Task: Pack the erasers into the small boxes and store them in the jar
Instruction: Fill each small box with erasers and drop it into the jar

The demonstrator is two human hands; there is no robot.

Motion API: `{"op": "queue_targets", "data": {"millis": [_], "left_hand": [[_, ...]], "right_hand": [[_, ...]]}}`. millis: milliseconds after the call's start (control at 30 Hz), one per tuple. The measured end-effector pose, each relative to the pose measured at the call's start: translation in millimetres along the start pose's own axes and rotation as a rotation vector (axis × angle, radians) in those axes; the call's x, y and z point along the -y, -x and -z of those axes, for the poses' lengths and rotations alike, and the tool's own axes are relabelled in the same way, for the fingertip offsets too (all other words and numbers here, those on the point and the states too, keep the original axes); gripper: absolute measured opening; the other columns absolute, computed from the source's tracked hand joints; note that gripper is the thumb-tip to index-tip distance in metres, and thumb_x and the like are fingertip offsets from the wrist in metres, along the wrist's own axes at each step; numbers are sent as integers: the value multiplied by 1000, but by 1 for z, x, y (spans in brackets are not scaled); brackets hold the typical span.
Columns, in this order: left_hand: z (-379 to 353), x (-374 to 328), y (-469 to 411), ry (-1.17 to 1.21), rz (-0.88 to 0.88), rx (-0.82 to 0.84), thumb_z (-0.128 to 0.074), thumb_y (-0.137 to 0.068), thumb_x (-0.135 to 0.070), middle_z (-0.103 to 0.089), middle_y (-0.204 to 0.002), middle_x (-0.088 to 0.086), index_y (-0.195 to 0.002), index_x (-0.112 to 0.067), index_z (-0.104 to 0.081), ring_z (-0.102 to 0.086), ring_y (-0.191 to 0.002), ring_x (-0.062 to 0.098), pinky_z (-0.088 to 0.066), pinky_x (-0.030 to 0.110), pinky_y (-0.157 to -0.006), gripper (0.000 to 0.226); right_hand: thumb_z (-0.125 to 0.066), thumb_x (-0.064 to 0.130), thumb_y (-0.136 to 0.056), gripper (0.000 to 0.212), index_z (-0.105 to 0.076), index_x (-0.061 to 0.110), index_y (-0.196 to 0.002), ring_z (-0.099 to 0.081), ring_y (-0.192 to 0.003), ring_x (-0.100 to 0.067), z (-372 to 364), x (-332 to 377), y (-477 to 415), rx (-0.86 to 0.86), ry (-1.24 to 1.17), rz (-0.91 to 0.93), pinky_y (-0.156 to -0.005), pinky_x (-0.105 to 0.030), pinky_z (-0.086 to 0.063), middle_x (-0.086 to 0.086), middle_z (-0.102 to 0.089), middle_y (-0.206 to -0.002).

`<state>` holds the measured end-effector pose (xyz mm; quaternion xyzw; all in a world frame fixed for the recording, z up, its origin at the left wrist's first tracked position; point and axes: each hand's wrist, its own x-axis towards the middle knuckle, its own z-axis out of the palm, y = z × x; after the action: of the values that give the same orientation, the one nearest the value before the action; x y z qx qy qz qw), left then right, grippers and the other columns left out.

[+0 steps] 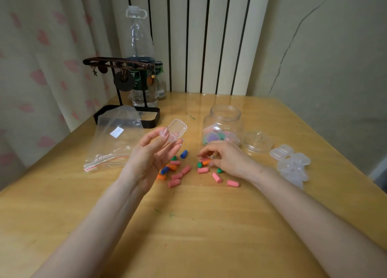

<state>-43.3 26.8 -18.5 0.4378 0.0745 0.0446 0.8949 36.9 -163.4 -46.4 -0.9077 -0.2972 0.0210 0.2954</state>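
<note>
While my left grip (150,154) pinches the open small box (173,132) above the tabletop (188,225), my right grip (226,158) pinches a pink eraser (203,159) before the jar (225,118); I'd lift cleanly, drop straight in.

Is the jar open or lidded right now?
Open: the jar has a bare mouth; its lid lies on the table beside it.
</note>
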Motion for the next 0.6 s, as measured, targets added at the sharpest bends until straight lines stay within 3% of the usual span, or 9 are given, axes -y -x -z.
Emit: {"op": "queue_targets", "data": {"millis": [100, 200, 300, 467, 600], "left_hand": [[0, 0, -1, -1, -5, -4, -61, -81, -13, -70, -103, 17, -104, -7, -60, -72, -87, 21, -56, 25, -79, 24], [0, 0, -1, 7, 2, -5, -64, -75, -14, -71, -102, 16, -105, -7, -60, -72, -88, 22, -57, 25, -79, 31], [1, 1, -1, 8, 5, 1, -64, -74, -16, -72, -101, 15, -109, -7, -60, -71, -89, 21, -57, 25, -79, 36], [1, 1, -2, 9, -7, 8, -65, -72, -16, -73, -97, 14, -111, -6, -58, -72, -88, 21, -55, 26, -81, 41], [3, 4, -3, 1, -16, 29, -66, -71, -16, -72, -97, 14, -112, -7, -57, -71, -89, 23, -57, 24, -78, 43]], "right_hand": [[-70, -1, -79, 35, -68, 13, -111, -54, -93, -7, -5, -1, -6, -15, 66, -6, -85, -18, -46, 0, -62, -106], [-73, 1, -77, 32, -70, 12, -107, -47, -87, -9, -3, 1, -10, 20, 107, -93, -77, -19, -40, 4, -51, -94], [-75, 5, -77, 16, -71, 14, -90, -52, -74, -7, -2, 4, -15, 11, 94, -137, -64, -15, -42, 11, -52, -75], [-74, 4, -76, 19, -68, 21, -75, -57, -67, -8, 3, 7, -10, -227, 64, -79, -67, -20, -46, 7, -61, -69], [-76, 7, -76, 25, -57, 23, -69, -61, -50, -9, -12, 18, 3, -73, -12, -105, -60, -28, -53, 11, -60, -58]]}}
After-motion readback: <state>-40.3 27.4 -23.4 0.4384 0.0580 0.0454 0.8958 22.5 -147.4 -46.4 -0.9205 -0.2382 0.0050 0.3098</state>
